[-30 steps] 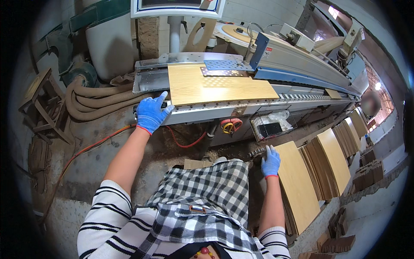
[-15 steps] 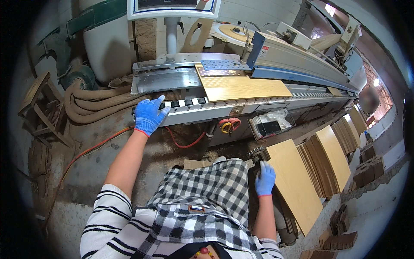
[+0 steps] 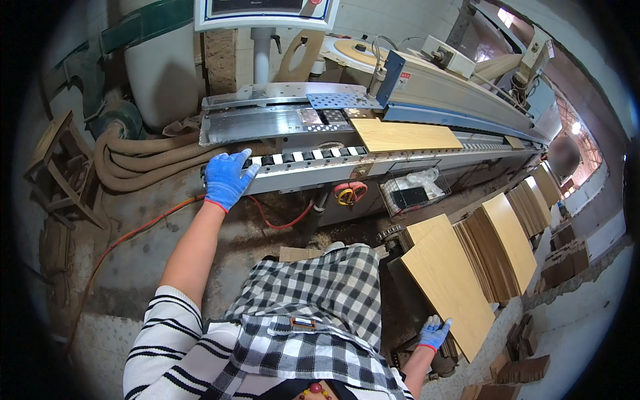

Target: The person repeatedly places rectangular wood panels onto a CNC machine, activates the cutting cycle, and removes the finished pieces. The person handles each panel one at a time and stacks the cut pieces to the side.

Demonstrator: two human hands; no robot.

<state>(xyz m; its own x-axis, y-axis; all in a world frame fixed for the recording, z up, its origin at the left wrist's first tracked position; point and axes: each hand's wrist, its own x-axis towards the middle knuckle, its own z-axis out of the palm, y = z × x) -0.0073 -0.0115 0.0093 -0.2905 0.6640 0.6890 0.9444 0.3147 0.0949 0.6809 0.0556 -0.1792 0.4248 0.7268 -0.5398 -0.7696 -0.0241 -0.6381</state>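
My left hand [image 3: 230, 177], in a blue glove, rests with fingers apart on the near end of the machine's roller track [image 3: 303, 160]. To its right, a pale wooden board [image 3: 403, 135] lies on the track beside a blue perforated plate [image 3: 337, 101]. Low at the right, my right hand [image 3: 433, 330], also gloved, grips the near edge of the top board [image 3: 443, 277] on a stack, which sits askew over the board beneath.
More board stacks [image 3: 507, 240] run along the right. A wire basket [image 3: 413, 193] and red-yellow scissors [image 3: 350, 193] hang below the machine. Hoses [image 3: 133, 157], a wooden stool [image 3: 57, 167] and an orange cable [image 3: 157, 220] are left. A screen [image 3: 263, 13] stands above.
The board on the machine has travelled rightward, uncovering rollers near my left hand. My right hand has moved down along the stack to grip its top board, whose far corner has swung left.
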